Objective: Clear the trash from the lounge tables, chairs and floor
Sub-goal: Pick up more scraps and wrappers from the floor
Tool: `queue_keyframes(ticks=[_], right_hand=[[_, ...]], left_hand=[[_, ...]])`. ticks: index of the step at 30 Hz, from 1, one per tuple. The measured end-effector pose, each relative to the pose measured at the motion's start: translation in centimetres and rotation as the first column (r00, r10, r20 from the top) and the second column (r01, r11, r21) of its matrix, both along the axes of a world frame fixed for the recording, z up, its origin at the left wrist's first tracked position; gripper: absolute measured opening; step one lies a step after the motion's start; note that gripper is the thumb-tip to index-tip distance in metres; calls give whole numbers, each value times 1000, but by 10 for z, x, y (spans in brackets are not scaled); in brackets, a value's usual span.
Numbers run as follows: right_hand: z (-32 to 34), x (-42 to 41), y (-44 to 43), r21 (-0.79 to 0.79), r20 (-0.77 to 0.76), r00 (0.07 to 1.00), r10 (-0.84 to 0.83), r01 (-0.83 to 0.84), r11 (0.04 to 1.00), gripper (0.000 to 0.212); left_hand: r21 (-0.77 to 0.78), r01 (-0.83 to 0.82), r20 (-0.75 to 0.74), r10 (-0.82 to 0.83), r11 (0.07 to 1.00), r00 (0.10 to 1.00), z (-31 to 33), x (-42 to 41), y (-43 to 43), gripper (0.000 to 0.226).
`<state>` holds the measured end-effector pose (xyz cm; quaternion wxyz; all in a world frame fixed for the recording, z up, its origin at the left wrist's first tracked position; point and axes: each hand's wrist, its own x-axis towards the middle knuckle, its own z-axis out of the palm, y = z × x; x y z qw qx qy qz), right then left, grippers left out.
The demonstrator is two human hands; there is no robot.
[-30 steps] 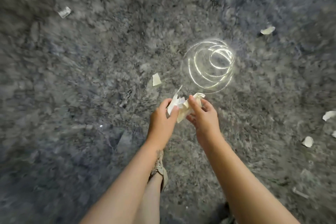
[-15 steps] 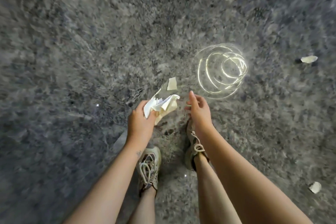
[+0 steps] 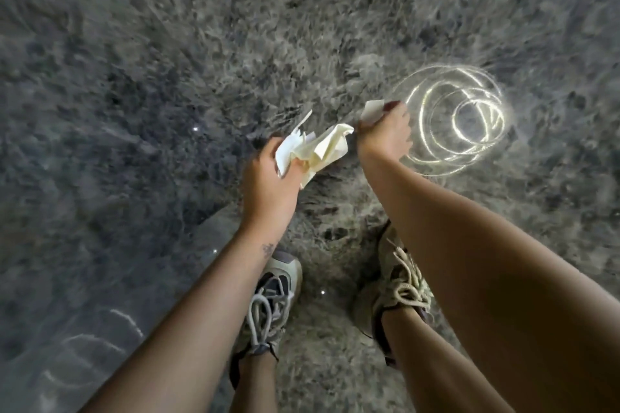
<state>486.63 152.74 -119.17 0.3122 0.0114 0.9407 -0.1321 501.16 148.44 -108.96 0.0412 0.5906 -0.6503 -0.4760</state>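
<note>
I am bent over a grey mottled stone floor (image 3: 167, 77). My left hand (image 3: 268, 184) grips a crumpled bunch of white paper scraps (image 3: 315, 149) just above the floor. A little to the right, my right hand (image 3: 385, 134) reaches down and pinches a small white paper scrap (image 3: 371, 111) between thumb and fingers. The two hands are apart, with the bunch between them.
My two laced shoes (image 3: 271, 305) (image 3: 399, 282) stand on the floor below the hands. A bright ring-shaped light reflection (image 3: 463, 117) glints on the polished floor just right of my right hand. No other scraps show in this view.
My right hand let go of the bunch, reached down to the loose scrap on the floor and pinched it. The left hand kept the bunch. The view moved closer to the floor.
</note>
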Motion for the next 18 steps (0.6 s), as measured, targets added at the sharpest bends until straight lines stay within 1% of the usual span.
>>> queue_keyframes(ticks=[2, 4, 6, 7, 10, 14, 16, 18], right_hand=[[-2, 2, -2, -12, 6, 1000, -18, 18, 1000, 37], [7, 0, -2, -55, 33, 997, -68, 70, 996, 22], [28, -3, -2, -105, 59, 993, -102, 108, 989, 10], [42, -4, -2, -136, 67, 992, -106, 114, 984, 8], [96, -15, -5, -237, 81, 993, -83, 100, 966, 9], [181, -49, -23, -340, 79, 995, -69, 92, 936, 4], [223, -69, -37, -384, 62, 998, -24, 46, 922, 9], [262, -89, -56, -406, 57, 998, 35, -9, 914, 9]], left_hand=[[4, -24, 4, 24, 1000, 1000, 0, 4, 0, 26], [10, -48, 13, 48, 999, 999, 6, 6, -3, 26], [8, -58, 25, 58, 998, 998, 21, 6, -7, 24], [3, -61, 28, 61, 998, 998, 32, 4, -9, 22], [-25, -73, 35, 74, 997, 997, 77, -4, -16, 22], [-60, -69, 32, 71, 996, 997, 149, -21, -31, 20], [-64, -118, 10, 119, 991, 993, 181, -35, -46, 19], [-71, -164, -17, 163, 984, 986, 211, -50, -64, 20]])
